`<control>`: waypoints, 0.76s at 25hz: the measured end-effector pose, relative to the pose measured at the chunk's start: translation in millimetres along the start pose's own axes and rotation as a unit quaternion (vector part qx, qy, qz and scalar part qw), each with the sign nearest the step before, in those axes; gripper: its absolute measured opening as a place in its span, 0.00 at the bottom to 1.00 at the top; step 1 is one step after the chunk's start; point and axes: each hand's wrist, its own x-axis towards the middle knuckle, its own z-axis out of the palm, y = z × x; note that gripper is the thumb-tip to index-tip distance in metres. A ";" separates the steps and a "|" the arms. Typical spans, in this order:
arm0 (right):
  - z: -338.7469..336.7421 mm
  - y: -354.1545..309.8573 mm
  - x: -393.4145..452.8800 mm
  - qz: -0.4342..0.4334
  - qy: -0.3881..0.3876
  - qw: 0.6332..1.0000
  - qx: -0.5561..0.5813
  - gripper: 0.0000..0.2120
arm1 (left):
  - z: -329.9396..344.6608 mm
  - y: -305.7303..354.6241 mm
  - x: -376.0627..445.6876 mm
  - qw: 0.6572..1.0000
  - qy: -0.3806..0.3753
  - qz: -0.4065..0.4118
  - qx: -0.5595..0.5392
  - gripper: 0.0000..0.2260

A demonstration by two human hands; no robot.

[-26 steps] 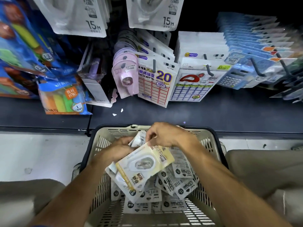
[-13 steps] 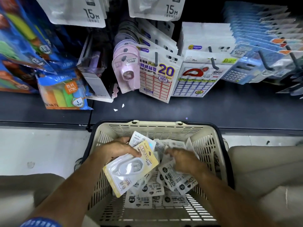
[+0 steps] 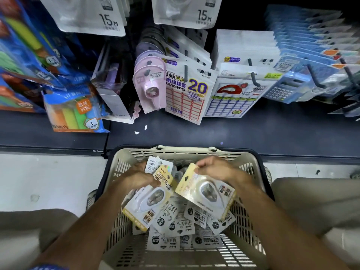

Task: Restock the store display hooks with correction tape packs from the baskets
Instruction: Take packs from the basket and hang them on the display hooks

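Note:
A beige plastic basket (image 3: pixel 183 152) stands on the floor below me, with several white correction tape packs (image 3: pixel 173 223) loose in it. My left hand (image 3: pixel 140 176) grips a small stack of packs, a yellow-backed correction tape pack (image 3: pixel 148 199) on top. My right hand (image 3: pixel 216 168) pinches the top corner of a second yellow-backed pack (image 3: pixel 206 191) and holds it tilted above the basket. Display hooks (image 3: pixel 186 73) stick out of the shelf wall above, most of them loaded.
Hanging on the wall are white 15 m tape packs (image 3: pixel 187 12), pink tape dispensers (image 3: pixel 150 84), sticker sheets (image 3: pixel 187 94), blue calculators (image 3: pixel 282 88) and bright sticky-note packs (image 3: pixel 72 114). A dark shelf base (image 3: pixel 253 133) runs behind the basket. My knees flank the basket.
My right hand went down into the basket, came up with a second yellow-backed pack and lifted it. The left hand kept its stack, shifting slightly.

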 end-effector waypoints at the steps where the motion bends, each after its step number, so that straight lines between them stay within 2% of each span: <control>1: -3.6 -3.5 0.4 -0.002 -0.008 0.995 0.100 0.11 | 0.1 0.3 1.9 1.000 -0.007 0.001 -0.013 0.22; 3: 1.9 0.6 -0.8 0.016 -0.033 0.973 0.229 0.14 | -0.6 -1.7 2.7 0.998 -0.031 -0.005 -0.053 0.19; 5: 20.5 15.7 -3.6 0.019 -0.039 0.971 0.235 0.08 | 0.6 -5.0 2.4 0.995 -0.051 -0.008 -0.084 0.18; 6: 33.0 22.3 -4.8 0.012 -0.018 0.973 0.228 0.05 | 1.0 -7.3 2.9 0.994 -0.052 -0.012 -0.096 0.18; 9: 66.3 19.8 -2.6 0.034 0.100 0.974 0.203 0.10 | -2.3 -7.9 1.1 0.988 -0.057 -0.042 -0.135 0.22; 13: 107.0 -12.2 3.7 0.062 0.204 0.946 0.243 0.12 | 6.5 -1.2 -3.4 0.972 -0.106 -0.077 -0.192 0.31; 15: 122.3 -21.6 -0.4 0.075 0.254 0.943 0.202 0.12 | 9.3 1.6 -6.4 0.963 -0.139 -0.081 -0.215 0.35; 17: 128.2 -19.6 -1.4 0.069 0.230 0.956 0.168 0.12 | 6.2 1.3 -11.3 0.976 -0.147 -0.064 -0.150 0.33; 19: 114.6 -13.7 -3.5 0.066 0.138 0.964 0.216 0.09 | 5.1 0.7 -14.2 0.992 -0.097 -0.041 -0.070 0.21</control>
